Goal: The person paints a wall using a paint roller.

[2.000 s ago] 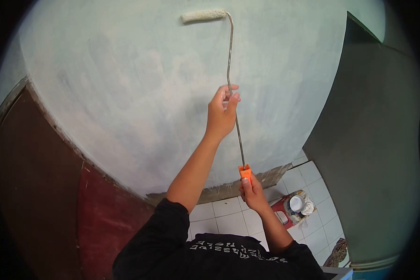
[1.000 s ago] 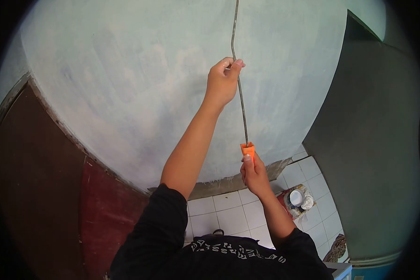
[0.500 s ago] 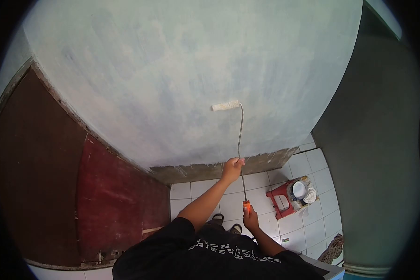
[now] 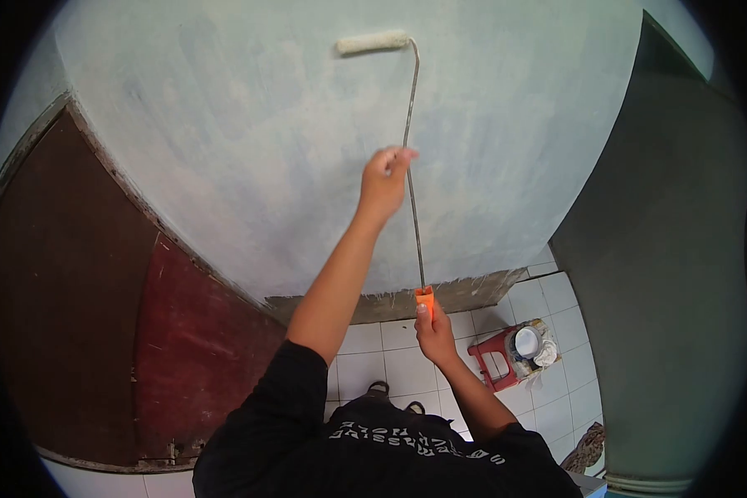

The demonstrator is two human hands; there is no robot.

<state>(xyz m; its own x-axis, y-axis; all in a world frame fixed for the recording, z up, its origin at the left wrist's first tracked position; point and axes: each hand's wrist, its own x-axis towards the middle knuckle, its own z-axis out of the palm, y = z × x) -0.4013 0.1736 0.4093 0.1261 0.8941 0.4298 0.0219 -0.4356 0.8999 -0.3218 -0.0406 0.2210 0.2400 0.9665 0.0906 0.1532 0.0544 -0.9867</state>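
A paint roller with a whitish sleeve (image 4: 373, 43) lies against the upper part of the pale, patchy wall (image 4: 249, 166). Its long thin metal rod (image 4: 416, 220) runs down to an orange handle (image 4: 425, 297). My right hand (image 4: 435, 334) is wrapped round that handle, thumb on its front. Higher up, my left hand (image 4: 386, 178) is closed round the rod below its bend, the fingertips slightly blurred.
A red stool (image 4: 491, 365) at the lower right bears a container of white paint (image 4: 528, 342) and a white lump. White floor tiles (image 4: 411, 369), a dark red panel (image 4: 199, 349) on the left, a dark grey-green wall (image 4: 664, 249) and a crumpled cloth (image 4: 588, 448) surround me.
Compared with half a second ago, the roller has moved up the wall and slightly left. Both my hands have risen with it, still on the rod and handle.
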